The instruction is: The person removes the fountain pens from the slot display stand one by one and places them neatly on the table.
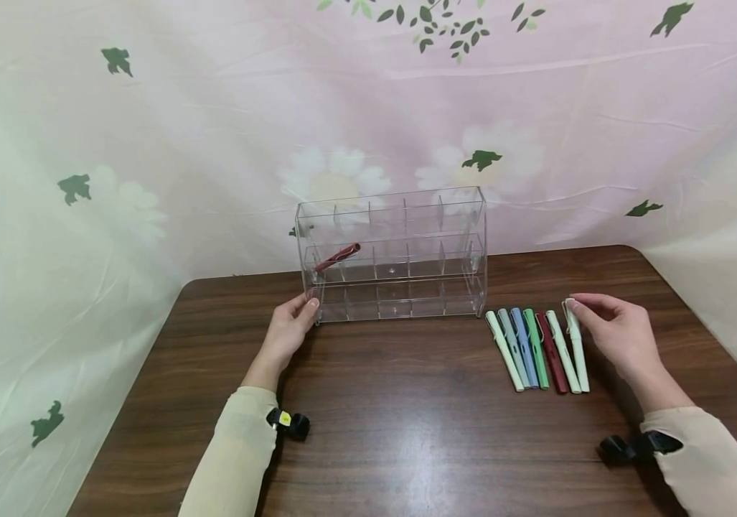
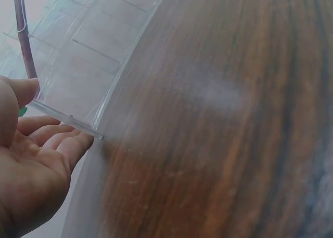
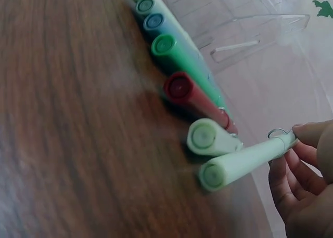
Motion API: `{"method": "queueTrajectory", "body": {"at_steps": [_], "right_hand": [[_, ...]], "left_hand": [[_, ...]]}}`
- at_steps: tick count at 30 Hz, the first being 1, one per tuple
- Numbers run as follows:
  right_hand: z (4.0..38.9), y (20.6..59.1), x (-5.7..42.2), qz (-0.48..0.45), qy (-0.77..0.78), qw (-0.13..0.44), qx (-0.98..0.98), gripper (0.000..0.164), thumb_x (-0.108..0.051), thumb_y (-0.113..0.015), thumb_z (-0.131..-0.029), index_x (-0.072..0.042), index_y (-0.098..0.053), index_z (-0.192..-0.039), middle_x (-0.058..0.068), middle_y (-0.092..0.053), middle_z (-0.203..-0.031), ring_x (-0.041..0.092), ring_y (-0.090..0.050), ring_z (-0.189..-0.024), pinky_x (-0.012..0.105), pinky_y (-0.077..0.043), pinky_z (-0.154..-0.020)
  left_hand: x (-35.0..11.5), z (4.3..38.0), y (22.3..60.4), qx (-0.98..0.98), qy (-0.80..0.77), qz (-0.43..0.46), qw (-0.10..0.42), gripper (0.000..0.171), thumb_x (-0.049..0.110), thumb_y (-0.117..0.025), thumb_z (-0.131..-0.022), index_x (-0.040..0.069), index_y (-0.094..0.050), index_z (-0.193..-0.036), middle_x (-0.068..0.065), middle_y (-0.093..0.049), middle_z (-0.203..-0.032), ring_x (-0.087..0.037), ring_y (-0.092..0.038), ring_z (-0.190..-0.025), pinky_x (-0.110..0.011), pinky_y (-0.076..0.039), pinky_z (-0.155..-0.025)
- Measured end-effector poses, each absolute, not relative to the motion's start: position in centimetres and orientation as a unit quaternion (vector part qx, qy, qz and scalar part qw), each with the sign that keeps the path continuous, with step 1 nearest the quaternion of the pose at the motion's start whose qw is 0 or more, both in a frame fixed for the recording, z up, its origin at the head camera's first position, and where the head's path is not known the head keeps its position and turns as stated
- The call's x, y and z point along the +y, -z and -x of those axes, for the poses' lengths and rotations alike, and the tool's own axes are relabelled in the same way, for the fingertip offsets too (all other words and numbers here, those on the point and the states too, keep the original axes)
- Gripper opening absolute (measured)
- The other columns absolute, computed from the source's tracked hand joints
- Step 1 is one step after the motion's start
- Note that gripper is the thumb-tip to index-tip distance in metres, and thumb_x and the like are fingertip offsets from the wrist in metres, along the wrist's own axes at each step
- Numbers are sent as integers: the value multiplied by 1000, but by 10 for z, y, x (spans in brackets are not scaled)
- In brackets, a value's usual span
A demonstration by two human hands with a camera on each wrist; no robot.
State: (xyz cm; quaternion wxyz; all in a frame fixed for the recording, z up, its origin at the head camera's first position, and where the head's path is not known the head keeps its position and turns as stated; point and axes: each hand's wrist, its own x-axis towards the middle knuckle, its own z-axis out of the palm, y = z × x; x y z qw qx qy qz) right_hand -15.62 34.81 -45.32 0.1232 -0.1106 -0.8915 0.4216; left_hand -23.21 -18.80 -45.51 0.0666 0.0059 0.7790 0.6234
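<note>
At the left end of a clear acrylic pen rack [image 1: 400, 309], my left hand [image 1: 287, 330] grips the lower corner between thumb and fingers. A dark red pen [image 1: 338, 257] leans tilted in a left compartment of the rack. My right hand [image 1: 623, 330] pinches the clip end of a pale green pen [image 1: 578, 352], the rightmost of a row. In the right wrist view that pen [image 3: 244, 162] slants up from the table into the fingertips. Beside it lie another pale pen [image 1: 563, 352], a dark red pen [image 1: 552, 353] and a green pen [image 1: 536, 350].
Farther left in the row are a blue pen [image 1: 522, 348], a grey-blue pen [image 1: 512, 348] and a pale green pen [image 1: 504, 352]. The wooden table [image 1: 394, 431] ends at a printed cloth backdrop [image 1: 226, 179] right behind the rack.
</note>
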Motion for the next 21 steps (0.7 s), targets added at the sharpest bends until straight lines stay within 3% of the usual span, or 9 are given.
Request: {"method": "queueTrajectory", "body": {"at_steps": [5, 9, 12, 17, 21], "right_hand": [[160, 460, 352, 110, -412, 105, -898, 50, -44, -66, -107, -2, -74, -132, -39, -58, -90, -5, -56, -78, 20, -51, -61], [162, 463, 353, 113, -394, 88, -908, 52, -45, -63, -108, -1, -74, -133, 0, -78, -111, -6, -55, -80, 19, -50, -63], [163, 466, 355, 110, -380, 80, -915, 52, -44, -61, -110, 0, -73, -133, 27, -73, -129, -7, -53, -81, 19, -49, -64], [166, 468, 356, 102, -368, 76, -921, 49, -39, -60, -111, 4, -73, -131, 32, -74, -124, -3, -58, -76, 21, -51, -61], [168, 467, 356, 96, -353, 65, -928, 50, -38, -59, -112, 6, -72, -131, 35, -72, -126, 25, -70, -92, 36, -57, -71]], "left_hand": [[-187, 233, 455, 776, -627, -5, 66, 55, 23, -50, -117, -6, -41, -162, -27, -49, -163, -38, -54, -148, -44, -46, -121], [-188, 232, 455, 779, -623, -7, 67, 56, 24, -50, -117, -6, -40, -163, -26, -48, -164, -38, -53, -149, -45, -45, -122], [-188, 232, 455, 781, -621, -6, 68, 56, 24, -50, -117, -5, -39, -163, -26, -48, -165, -37, -52, -150, -45, -45, -122], [-188, 233, 456, 782, -620, -9, 67, 56, 24, -50, -117, -5, -40, -163, -26, -48, -165, -37, -51, -151, -45, -45, -122], [-188, 234, 457, 783, -619, -12, 65, 56, 25, -50, -117, -6, -39, -163, -26, -47, -166, -37, -50, -151, -46, -45, -121]]}}
